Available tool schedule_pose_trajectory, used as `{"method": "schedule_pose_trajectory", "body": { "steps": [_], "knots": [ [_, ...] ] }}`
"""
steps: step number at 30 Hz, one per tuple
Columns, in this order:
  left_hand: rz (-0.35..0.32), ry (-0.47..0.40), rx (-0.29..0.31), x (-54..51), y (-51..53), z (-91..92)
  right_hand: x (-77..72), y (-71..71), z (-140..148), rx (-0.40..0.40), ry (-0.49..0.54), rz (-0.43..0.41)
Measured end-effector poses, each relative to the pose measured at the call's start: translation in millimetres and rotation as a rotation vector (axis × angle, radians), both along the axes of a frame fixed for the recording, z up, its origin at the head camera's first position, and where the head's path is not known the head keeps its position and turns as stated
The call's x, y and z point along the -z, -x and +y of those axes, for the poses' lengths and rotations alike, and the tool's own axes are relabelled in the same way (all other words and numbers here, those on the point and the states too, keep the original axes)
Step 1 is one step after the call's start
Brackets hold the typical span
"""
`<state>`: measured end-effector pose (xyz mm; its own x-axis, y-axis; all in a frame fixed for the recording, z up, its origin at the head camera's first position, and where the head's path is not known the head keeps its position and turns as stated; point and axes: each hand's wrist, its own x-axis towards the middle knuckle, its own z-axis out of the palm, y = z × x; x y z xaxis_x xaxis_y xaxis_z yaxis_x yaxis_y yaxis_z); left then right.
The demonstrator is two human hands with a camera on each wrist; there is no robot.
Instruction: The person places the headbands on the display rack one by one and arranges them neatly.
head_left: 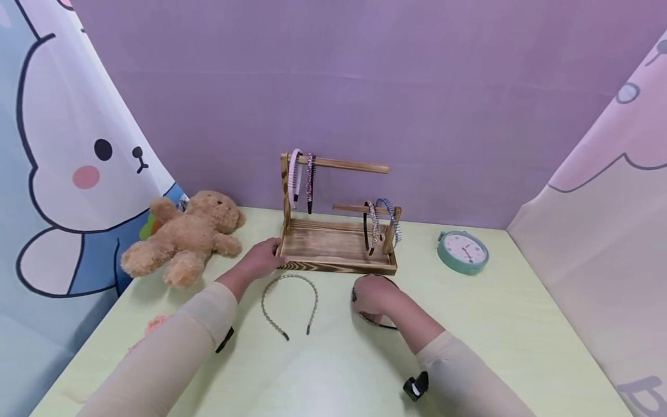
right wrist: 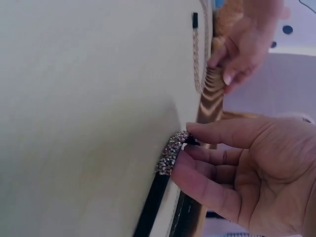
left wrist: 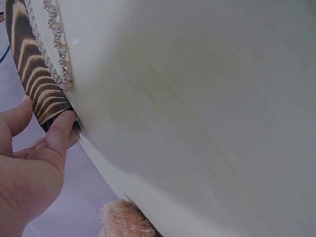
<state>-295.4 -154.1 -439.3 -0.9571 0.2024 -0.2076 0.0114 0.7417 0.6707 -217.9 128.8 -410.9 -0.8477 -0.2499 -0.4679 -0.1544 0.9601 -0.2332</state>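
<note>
My left hand [head_left: 262, 259] grips the front left corner of the wooden stand [head_left: 333, 267]; in the left wrist view the thumb and fingers [left wrist: 61, 129] lie on either side of that corner. In the right wrist view, my right hand [right wrist: 276, 173] pinches a black headband [right wrist: 170, 154] with a glittery section between thumb and fingers. The head view has this hand low over the table, in front of the stand's right part. Between the hands a beaded headband [head_left: 289, 276] lies flat. On the upper bar hang a pink headband [head_left: 293, 179] and a dark glittery one [head_left: 310, 182].
Several headbands, one of them blue [head_left: 395, 217], hang on the lower right bar. A teddy bear [head_left: 193, 237] lies at the left, a green clock [head_left: 462, 252] at the right. Something pink [head_left: 155, 323] is partly behind the left sleeve. A purple backdrop stands behind the table [head_left: 521, 313].
</note>
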Motion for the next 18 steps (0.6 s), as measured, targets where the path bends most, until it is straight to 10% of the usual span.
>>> {"method": "schedule_pose_trajectory", "body": {
  "steps": [18],
  "knots": [
    [0.016,0.001,0.008,0.3,-0.3,1.0,-45.0,11.4,101.4,0.212,0.461,-0.080]
  ]
}}
